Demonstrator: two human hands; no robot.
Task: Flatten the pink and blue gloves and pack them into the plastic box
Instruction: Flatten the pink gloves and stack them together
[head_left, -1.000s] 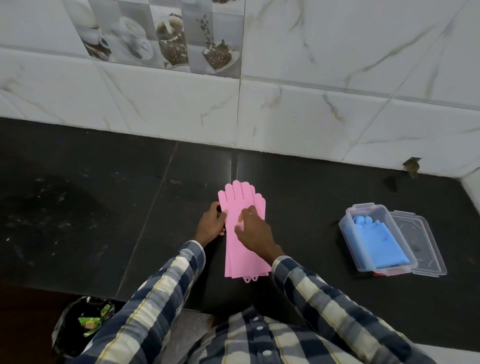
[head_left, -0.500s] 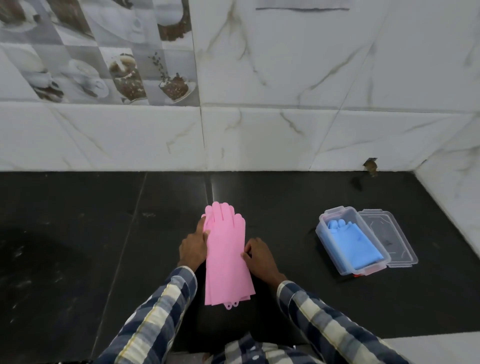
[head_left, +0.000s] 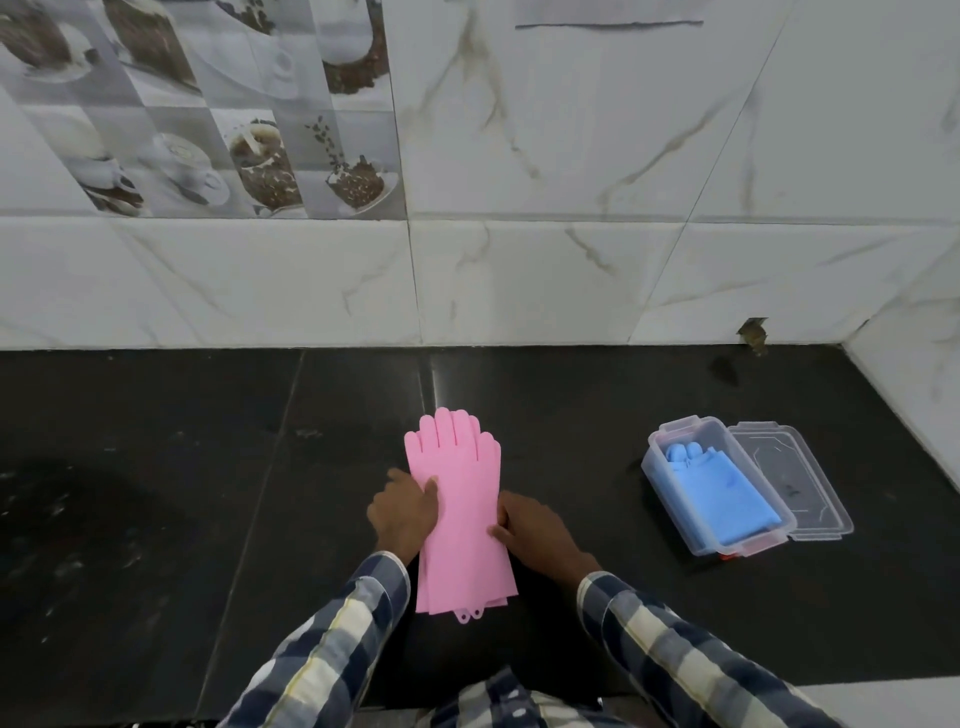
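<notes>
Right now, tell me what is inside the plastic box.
The plastic box holds the blue gloves, lying flat with fingers toward the wall. They cover the bottom, so anything beneath them cannot be seen. The lid lies open beside the box.

A dark, glossy black tabletop (head_left: 156, 493) with pale smudges at the left fills the lower frame, backed by white marble-veined wall tiles (head_left: 597, 156), with coffee-cup picture tiles (head_left: 208, 130) at upper left and a chipped hole (head_left: 753, 335) at right.
</notes>
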